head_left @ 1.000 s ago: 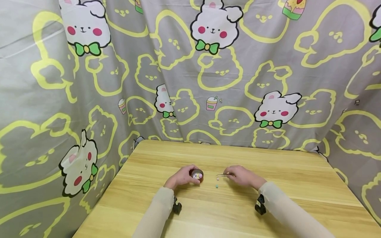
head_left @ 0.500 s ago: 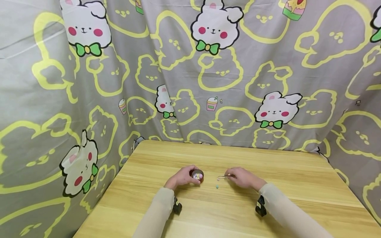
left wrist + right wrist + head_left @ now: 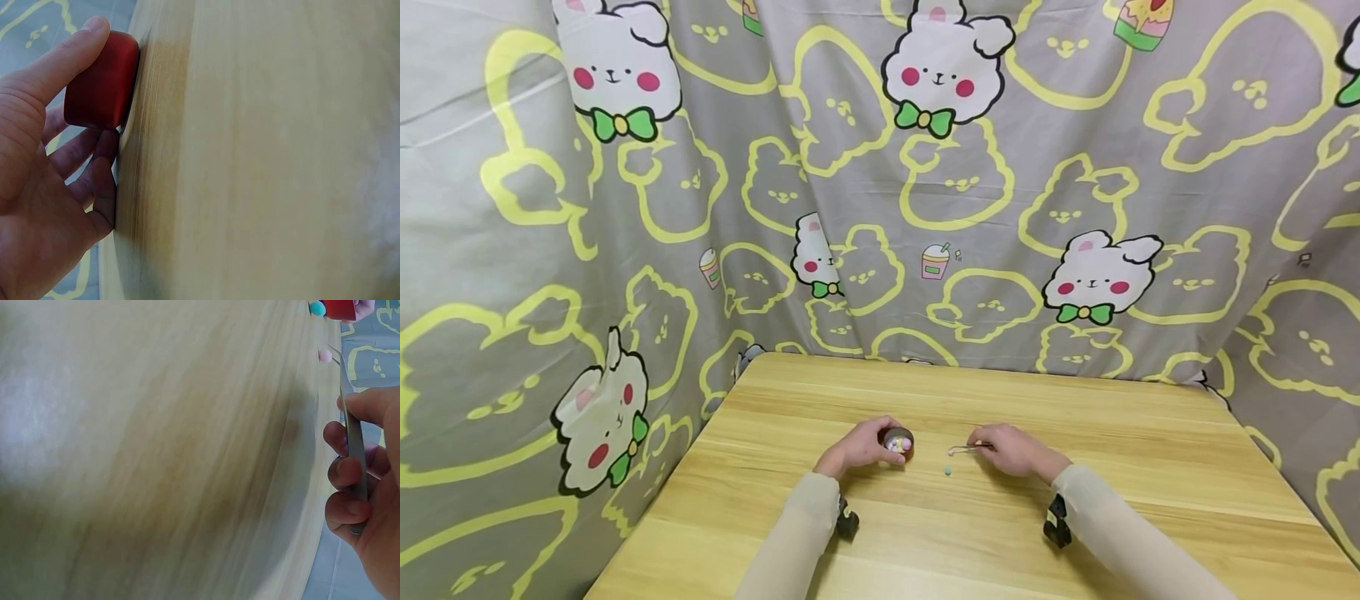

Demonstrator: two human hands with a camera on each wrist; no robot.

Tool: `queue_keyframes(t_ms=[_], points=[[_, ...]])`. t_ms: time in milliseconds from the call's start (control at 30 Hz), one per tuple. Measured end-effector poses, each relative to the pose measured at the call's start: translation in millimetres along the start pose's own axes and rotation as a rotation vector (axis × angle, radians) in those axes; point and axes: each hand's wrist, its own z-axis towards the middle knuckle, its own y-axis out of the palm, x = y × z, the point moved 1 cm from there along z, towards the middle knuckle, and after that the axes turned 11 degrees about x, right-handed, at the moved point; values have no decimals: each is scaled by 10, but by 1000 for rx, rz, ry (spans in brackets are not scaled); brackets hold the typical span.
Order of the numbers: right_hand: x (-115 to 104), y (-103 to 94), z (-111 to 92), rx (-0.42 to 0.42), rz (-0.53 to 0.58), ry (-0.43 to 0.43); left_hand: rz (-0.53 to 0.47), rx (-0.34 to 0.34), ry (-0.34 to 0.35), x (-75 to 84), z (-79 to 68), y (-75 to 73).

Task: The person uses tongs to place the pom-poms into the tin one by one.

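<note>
My left hand (image 3: 861,444) holds a small round cup (image 3: 103,81), red in the left wrist view, with the thumb and fingers around its side. Several pastel pompoms (image 3: 900,445) lie inside it. In my right hand (image 3: 1017,450) is a pair of metal tweezers (image 3: 355,440), gripped between thumb and curled fingers. The tweezers' bent tips are at a small pink pompom (image 3: 325,356); whether they pinch it I cannot tell. A teal pompom (image 3: 948,471) lies on the table a little nearer to me.
Both hands work over a wood-grain table (image 3: 917,533). Behind and to the left hangs a grey curtain (image 3: 865,192) with yellow outlines and white rabbits. Black wrist devices (image 3: 1057,525) sit at both sleeves.
The right hand and tweezers have shifted slightly toward me, and the tips have come down to the pink pompom. The left hand and cup stay in place.
</note>
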Motion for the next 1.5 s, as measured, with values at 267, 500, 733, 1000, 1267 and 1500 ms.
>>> queue_keyframes(t_ms=[267, 500, 733, 1000, 1267, 1500], points=[[-1, 3, -23, 6, 7, -7, -16, -2, -6, -10, 2, 18], [8, 8, -21, 4, 21, -17, -15, 2, -7, 5, 0, 16], [15, 14, -29, 11, 21, -24, 4, 0, -3, 8, 2, 17], [7, -4, -25, 41, 4, -85, 12, -7, 3, -5, 20, 3], [44, 2, -36, 45, -1, -98, 24, -1, 6, -4, 14, 3], [85, -21, -37, 64, 5, -75, 27, 0, 10, -6, 8, 3]])
